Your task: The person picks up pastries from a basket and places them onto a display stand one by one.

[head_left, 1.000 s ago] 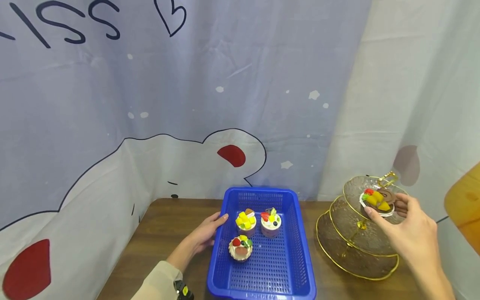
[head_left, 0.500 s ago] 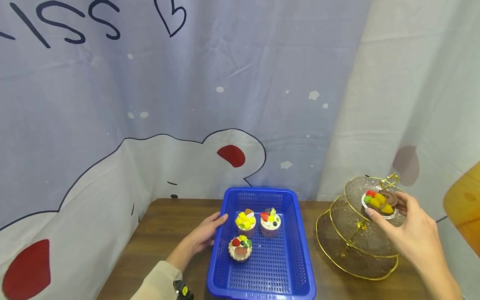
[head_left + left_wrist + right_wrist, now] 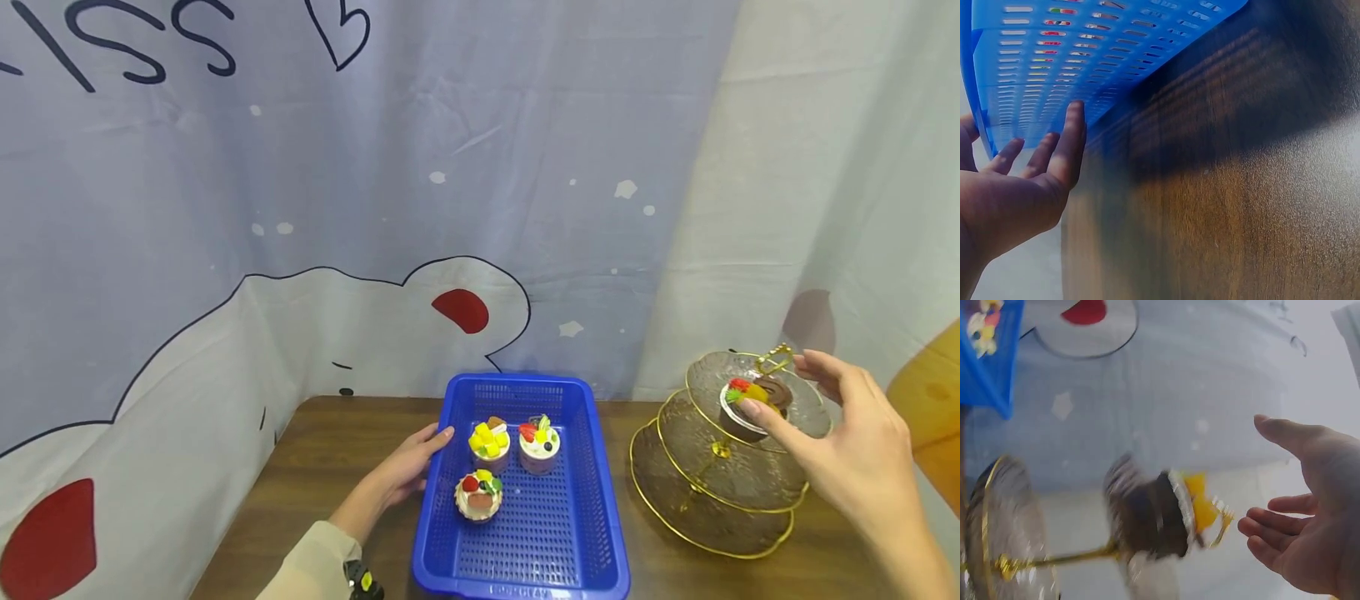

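On the top tier of a three-tier glass stand (image 3: 813, 410) sits a chocolate cupcake (image 3: 738, 423) with a red strawberry, yellow fruit and a brown swirl. Just right of it my right hand (image 3: 855, 425) is spread, fingers and thumb apart; the right wrist view shows a gap between hand (image 3: 1310, 506) and cupcake (image 3: 1157, 515). My left hand (image 3: 405, 467) grips the left rim of a blue plastic basket (image 3: 611, 500), thumb over the edge and fingers along the outer wall, as the left wrist view shows. Inside the basket stand a mango-topped cupcake (image 3: 490, 442), a strawberry-topped cupcake (image 3: 539, 446) and a fruit tart (image 3: 478, 497).
Basket and stand are side by side on a brown wooden table (image 3: 322, 450). A printed curtain (image 3: 375, 208) hangs directly behind them. The stand's gold handle (image 3: 775, 358) rises behind the cupcake.
My right hand has let go of the chocolate cupcake, opened its fingers and drawn back to the right. The cupcake stays on the top tier. My left hand remains on the basket rim.
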Available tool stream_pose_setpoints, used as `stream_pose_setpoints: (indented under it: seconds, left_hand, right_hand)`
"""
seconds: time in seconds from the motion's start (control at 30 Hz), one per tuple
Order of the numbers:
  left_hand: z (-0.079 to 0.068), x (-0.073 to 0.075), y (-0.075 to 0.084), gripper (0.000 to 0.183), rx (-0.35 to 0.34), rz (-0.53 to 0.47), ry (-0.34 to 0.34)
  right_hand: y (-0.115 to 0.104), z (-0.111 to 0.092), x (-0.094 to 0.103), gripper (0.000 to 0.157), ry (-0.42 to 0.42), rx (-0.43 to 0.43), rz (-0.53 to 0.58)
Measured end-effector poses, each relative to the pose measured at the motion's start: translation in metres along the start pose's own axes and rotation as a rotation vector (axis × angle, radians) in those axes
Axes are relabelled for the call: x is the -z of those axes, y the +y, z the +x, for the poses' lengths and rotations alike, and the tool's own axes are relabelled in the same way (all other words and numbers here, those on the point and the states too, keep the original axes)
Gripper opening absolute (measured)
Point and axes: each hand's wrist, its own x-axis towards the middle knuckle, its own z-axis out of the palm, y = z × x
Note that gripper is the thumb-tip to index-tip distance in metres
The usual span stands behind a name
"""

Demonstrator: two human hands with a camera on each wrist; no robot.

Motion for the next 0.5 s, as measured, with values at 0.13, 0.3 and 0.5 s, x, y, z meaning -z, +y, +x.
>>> stream_pose_setpoints:
  seconds: [0.13, 0.3, 0.5]
  left_hand:
    - [0.000, 0.002, 0.000, 0.080, -0.005, 0.001, -0.005]
    - [-0.001, 0.002, -0.001, 0.082, -0.003, 0.001, -0.001]
    - [-0.001, 0.000, 0.001, 0.076, 0.012, -0.023, 0.002]
  right_hand:
    - [-0.026, 0.000, -0.008, 0.081, -0.027, 0.076, 0.137]
    - [-0.052, -0.005, -0.045, 0.078, -0.147, 0.212, 0.280]
    - [-0.065, -0.020, -0.099, 0.073, -0.305, 0.201, 0.324]
